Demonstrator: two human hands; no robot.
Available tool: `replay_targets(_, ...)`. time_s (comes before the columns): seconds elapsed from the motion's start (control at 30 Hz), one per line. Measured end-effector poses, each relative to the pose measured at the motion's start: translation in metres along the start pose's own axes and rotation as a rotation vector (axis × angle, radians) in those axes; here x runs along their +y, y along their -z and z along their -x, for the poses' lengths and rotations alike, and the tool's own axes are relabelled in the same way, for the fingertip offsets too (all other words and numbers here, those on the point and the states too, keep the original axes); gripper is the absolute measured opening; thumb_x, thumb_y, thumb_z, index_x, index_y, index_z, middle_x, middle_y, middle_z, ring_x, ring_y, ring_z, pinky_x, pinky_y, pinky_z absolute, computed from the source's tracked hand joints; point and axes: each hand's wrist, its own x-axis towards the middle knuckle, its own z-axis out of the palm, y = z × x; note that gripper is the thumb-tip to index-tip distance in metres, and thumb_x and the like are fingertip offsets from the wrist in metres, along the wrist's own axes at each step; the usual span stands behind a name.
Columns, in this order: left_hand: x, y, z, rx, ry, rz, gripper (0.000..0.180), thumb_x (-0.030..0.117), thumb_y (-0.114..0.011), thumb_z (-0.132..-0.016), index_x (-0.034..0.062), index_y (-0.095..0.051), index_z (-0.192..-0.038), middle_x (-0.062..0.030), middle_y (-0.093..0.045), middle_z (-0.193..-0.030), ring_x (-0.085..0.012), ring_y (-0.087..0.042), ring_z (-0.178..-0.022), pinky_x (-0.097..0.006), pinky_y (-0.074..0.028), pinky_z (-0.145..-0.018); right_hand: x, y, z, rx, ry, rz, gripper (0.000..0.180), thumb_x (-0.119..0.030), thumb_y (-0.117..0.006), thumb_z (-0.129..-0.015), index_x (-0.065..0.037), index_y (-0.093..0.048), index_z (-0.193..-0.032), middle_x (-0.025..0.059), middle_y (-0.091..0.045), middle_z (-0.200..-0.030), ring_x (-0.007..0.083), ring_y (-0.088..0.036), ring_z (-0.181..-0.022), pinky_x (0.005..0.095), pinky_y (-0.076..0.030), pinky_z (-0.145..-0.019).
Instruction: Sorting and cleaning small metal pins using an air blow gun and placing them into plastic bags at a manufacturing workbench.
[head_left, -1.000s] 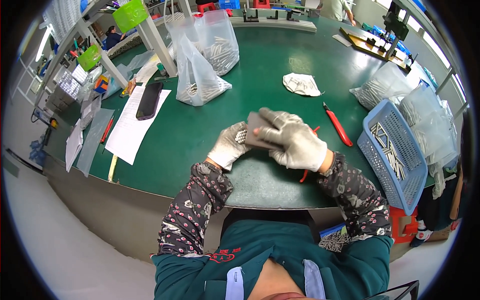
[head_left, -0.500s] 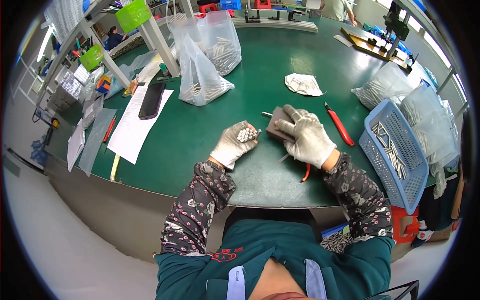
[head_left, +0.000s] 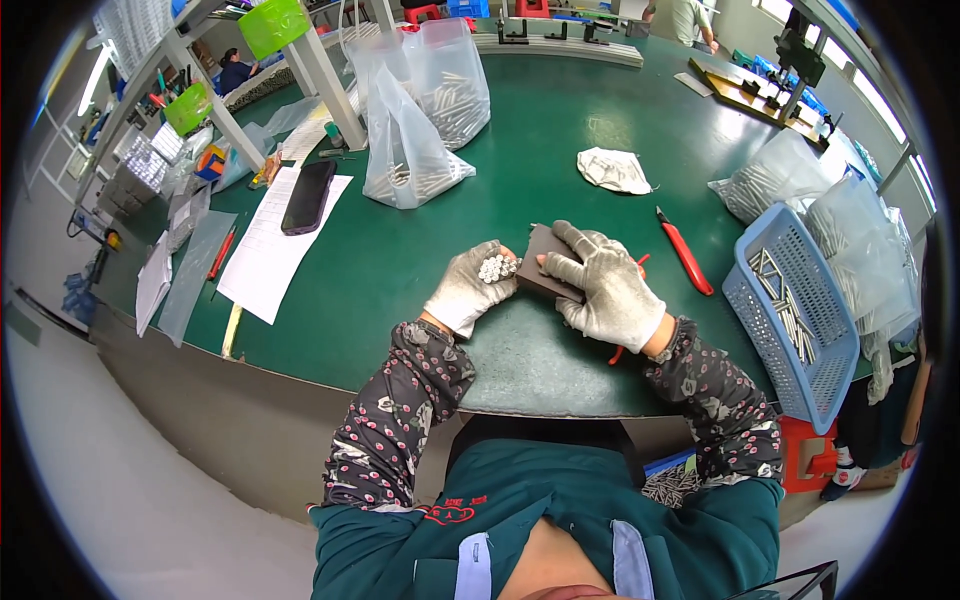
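My left hand (head_left: 458, 295), in a pale work glove with bare fingertips, is closed round a bundle of thin metal rods (head_left: 497, 268), their ends facing up. In my gloved right hand (head_left: 615, 292) is a flat brown block (head_left: 545, 258) that looks like a sanding sponge. The block's left edge meets the fingertips of my left hand beside the rod ends; whether it touches the rods I cannot tell. Partly hidden under my right hand lies a tool with orange-red handles (head_left: 616, 356). Further right rests a red-handled cutter (head_left: 686, 257).
A blue basket (head_left: 838, 375) of metal rods stands at the right edge, with bags of rods (head_left: 775, 178) behind it. Another plastic bag of rods (head_left: 420, 170) stands far left of centre. A phone (head_left: 308, 198) lies on papers (head_left: 262, 270). A white cloth (head_left: 612, 170) lies beyond my hands.
My right hand has brought the brown block left against my left hand's fingertips. The rod that stuck out beyond the block no longer shows. My left hand keeps the bundle almost in place.
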Motion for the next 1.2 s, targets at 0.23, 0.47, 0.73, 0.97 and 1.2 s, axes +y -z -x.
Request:
replay_targets(0.23, -0.003, 0.0, 0.0, 0.004, -0.026, 0.079, 0.029, -0.004, -0.069, -0.069, 0.0029, -0.055, -0.093, -0.0026, -0.059, -0.088, -0.01, -0.056, -0.083, -0.023, -0.046, -0.073, -0.004, 0.009, -0.006, 0.081, 0.057, -0.047, 0.044, -0.01, -0.06, -0.063, -0.007, -0.06, -0.107, 0.0281, -0.048, -0.118, 0.0398, -0.05, -0.104, 0.0431, -0.04, -0.089)
replay_targets(0.47, -0.012, 0.003, -0.004, -0.06, 0.014, 0.066, 0.029, -0.001, -0.07, -0.069, 0.001, -0.055, -0.094, -0.0014, -0.059, -0.084, -0.0088, -0.054, -0.077, -0.021, -0.046, -0.072, 0.021, 0.008, -0.01, 0.132, 0.054, 0.003, 0.043, -0.013, -0.06, -0.063, -0.007, -0.06, -0.106, 0.027, -0.047, -0.12, 0.0394, -0.051, -0.104, 0.0423, -0.04, -0.09)
replay_targets(0.73, -0.011, 0.005, -0.004, -0.077, -0.006, 0.013, 0.026, -0.001, -0.069, -0.07, 0.002, -0.056, -0.093, -0.001, -0.059, -0.082, -0.0084, -0.054, -0.075, -0.022, -0.046, -0.071, 0.014, 0.01, -0.01, 0.128, 0.092, 0.0, 0.039, -0.01, -0.059, -0.065, -0.006, -0.061, -0.104, 0.0288, -0.048, -0.117, 0.0406, -0.05, -0.104, 0.0431, -0.041, -0.09)
replay_targets(0.97, -0.003, 0.001, 0.0, -0.054, -0.014, 0.072, 0.029, -0.005, -0.067, -0.07, 0.0016, -0.054, -0.095, -0.0024, -0.059, -0.085, -0.0107, -0.056, -0.079, -0.023, -0.047, -0.073, 0.021, 0.011, -0.003, 0.09, 0.013, -0.015, 0.046, -0.009, -0.058, -0.061, -0.005, -0.059, -0.107, 0.0284, -0.045, -0.122, 0.0402, -0.048, -0.109, 0.0439, -0.038, -0.092)
replay_targets(1.2, -0.002, 0.001, 0.0, -0.085, 0.051, 0.072, 0.033, -0.007, -0.066, -0.069, 0.001, -0.054, -0.099, -0.0024, -0.058, -0.089, -0.0119, -0.056, -0.085, -0.024, -0.048, -0.076, 0.025, 0.01, -0.007, 0.11, -0.05, -0.045, 0.046, -0.009, -0.06, -0.061, -0.007, -0.061, -0.107, 0.0277, -0.048, -0.119, 0.0403, -0.049, -0.107, 0.0425, -0.039, -0.092)
